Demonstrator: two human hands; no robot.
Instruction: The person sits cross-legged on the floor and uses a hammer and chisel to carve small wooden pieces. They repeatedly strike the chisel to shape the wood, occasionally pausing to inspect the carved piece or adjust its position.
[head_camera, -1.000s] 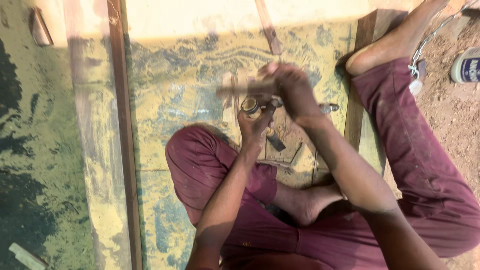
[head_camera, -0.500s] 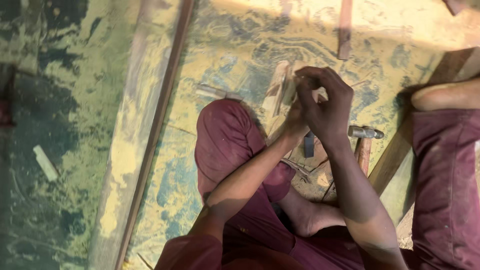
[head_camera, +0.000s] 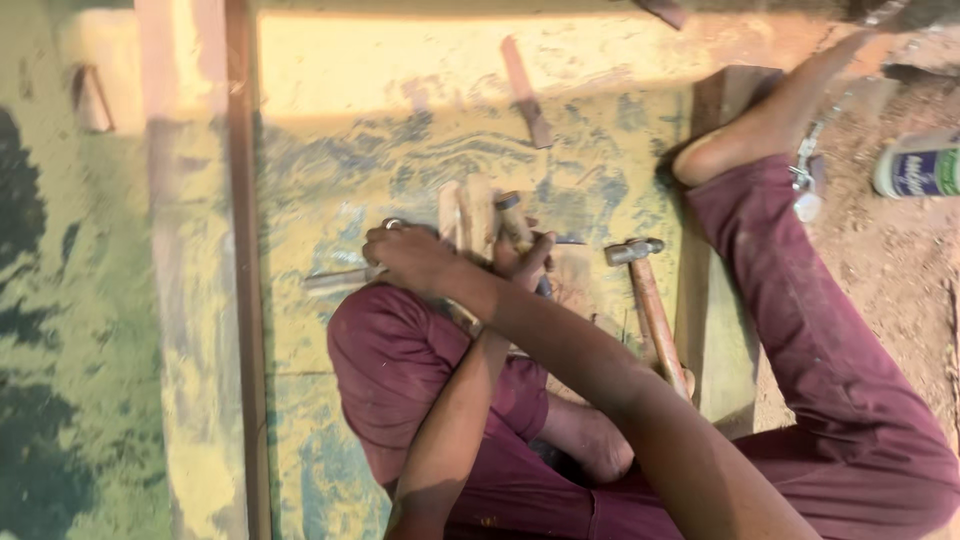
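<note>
I sit on a yellow-and-green stained board (head_camera: 400, 130) in maroon trousers, with my forearms crossed over my bent left knee (head_camera: 400, 360). My right hand (head_camera: 412, 256) reaches across to the left, knuckles up. It is closed over a thin grey rod (head_camera: 335, 281) that sticks out to the left. My left hand (head_camera: 522, 256) is just to its right, gripping a short wooden-handled tool (head_camera: 510, 212) that points away from me. A pale wooden piece (head_camera: 465, 210) lies under and between both hands. The picture is blurred, so finer detail is lost.
A hammer (head_camera: 648, 300) with a wooden handle lies just right of my hands, its head towards the far side. A small wood strip (head_camera: 526, 92) lies farther off. A long dark batten (head_camera: 240, 250) runs along the left. A white-and-blue bottle (head_camera: 920, 170) lies on the dirt at right, beyond my bare foot (head_camera: 760, 125).
The view has swung and zoomed in. My hands have dropped from in front of me down onto the wooden piece by my knee, and the right hand has spread out to the left.
</note>
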